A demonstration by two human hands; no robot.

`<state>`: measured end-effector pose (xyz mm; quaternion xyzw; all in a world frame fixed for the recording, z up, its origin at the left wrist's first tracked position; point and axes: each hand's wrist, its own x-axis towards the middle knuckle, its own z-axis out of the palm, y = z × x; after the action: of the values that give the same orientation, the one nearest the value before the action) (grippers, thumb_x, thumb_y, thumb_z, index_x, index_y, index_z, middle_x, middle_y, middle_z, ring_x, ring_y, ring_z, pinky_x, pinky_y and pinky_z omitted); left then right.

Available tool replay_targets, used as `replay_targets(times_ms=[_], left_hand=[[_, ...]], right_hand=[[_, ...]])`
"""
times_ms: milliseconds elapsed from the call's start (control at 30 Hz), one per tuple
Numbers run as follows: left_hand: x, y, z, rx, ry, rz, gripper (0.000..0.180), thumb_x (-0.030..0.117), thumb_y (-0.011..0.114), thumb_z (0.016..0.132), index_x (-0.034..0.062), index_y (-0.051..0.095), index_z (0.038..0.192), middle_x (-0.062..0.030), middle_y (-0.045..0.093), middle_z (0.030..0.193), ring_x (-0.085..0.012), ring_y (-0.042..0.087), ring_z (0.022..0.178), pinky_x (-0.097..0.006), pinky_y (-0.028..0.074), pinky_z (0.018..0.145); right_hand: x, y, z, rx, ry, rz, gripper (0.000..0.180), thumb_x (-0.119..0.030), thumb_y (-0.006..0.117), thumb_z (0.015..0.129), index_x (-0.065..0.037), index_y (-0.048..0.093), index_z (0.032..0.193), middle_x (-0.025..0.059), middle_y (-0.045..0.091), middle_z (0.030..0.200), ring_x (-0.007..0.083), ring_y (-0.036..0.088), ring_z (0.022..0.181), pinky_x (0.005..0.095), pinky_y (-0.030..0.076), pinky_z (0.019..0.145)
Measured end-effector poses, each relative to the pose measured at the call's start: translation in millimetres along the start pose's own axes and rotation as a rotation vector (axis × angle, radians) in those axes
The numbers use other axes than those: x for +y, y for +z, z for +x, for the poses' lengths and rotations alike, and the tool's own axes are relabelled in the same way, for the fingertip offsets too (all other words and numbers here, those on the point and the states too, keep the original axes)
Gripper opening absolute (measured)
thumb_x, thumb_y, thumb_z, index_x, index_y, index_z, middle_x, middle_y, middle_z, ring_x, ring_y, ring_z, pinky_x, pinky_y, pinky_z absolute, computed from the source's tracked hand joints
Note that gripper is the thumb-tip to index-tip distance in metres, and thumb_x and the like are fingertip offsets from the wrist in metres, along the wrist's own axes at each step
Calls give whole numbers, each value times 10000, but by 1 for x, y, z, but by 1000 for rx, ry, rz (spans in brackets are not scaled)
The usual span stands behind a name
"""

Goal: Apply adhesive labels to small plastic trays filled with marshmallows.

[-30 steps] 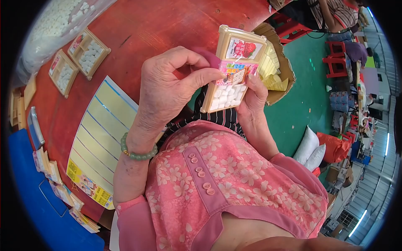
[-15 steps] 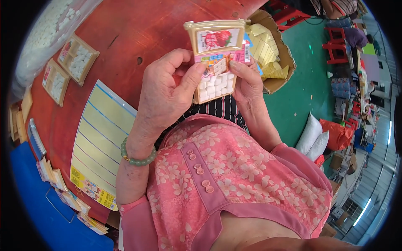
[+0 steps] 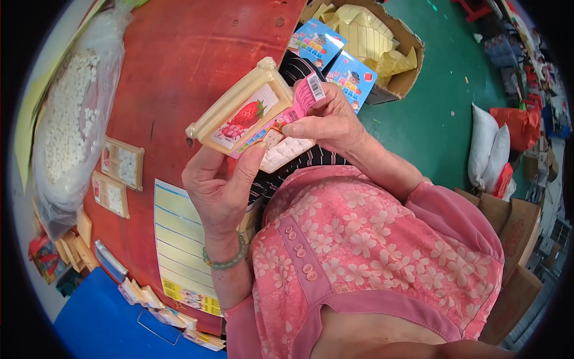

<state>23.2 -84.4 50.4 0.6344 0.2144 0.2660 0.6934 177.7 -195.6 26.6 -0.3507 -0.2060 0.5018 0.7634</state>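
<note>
Both hands hold a beige plastic tray (image 3: pixel 206 139) tilted in front of my lap, its strawberry picture at the upper left. White pellets (image 3: pixel 287 154) fill its lower compartment. A pink printed label (image 3: pixel 308 99) crosses the tray's middle, and its barcode end sticks out past the right side. My left hand (image 3: pixel 224 182), with a green bead bracelet on the wrist, grips the tray's lower left edge between thumb and fingers. My right hand (image 3: pixel 335 122) is closed on the right side, its thumb pressed on the label; the fingers behind are partly hidden.
Two smaller trays of pellets (image 3: pixel 122 164) lie on the red table (image 3: pixel 197 54), beside a large clear bag of pellets (image 3: pixel 75 119). A yellow label sheet (image 3: pixel 179 230) lies nearer. Blue printed packages (image 3: pixel 353 78) and a cardboard box (image 3: pixel 412 42) stand ahead right.
The tray has turned from nearly upright to a slant, its strawberry end now toward the left. My left hand is now lower on it. The whole view has shifted, showing more of the pellet bag.
</note>
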Motion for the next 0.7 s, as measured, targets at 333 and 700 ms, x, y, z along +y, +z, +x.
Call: replay_targets(times_ms=[333,700], left_hand=[[-11,12,-20,118,74,-91,272,-17,639,821,-41,601,1089,-108,648,1025,-124,611,899,-249,486,793],[-16,11,-8,11,-32,95,375,28,550,863,-119,464,1197,-165,555,1146,-217,568,1026,-359,462,919]], right_hand=[[14,-6,-2,-91,-138,85,438,57,724,720,-4,519,1102,81,620,1009,133,607,945,286,491,871],[2,-9,-3,36,-3,32,309,54,693,752,-22,545,1013,72,665,945,129,643,875,275,521,770]])
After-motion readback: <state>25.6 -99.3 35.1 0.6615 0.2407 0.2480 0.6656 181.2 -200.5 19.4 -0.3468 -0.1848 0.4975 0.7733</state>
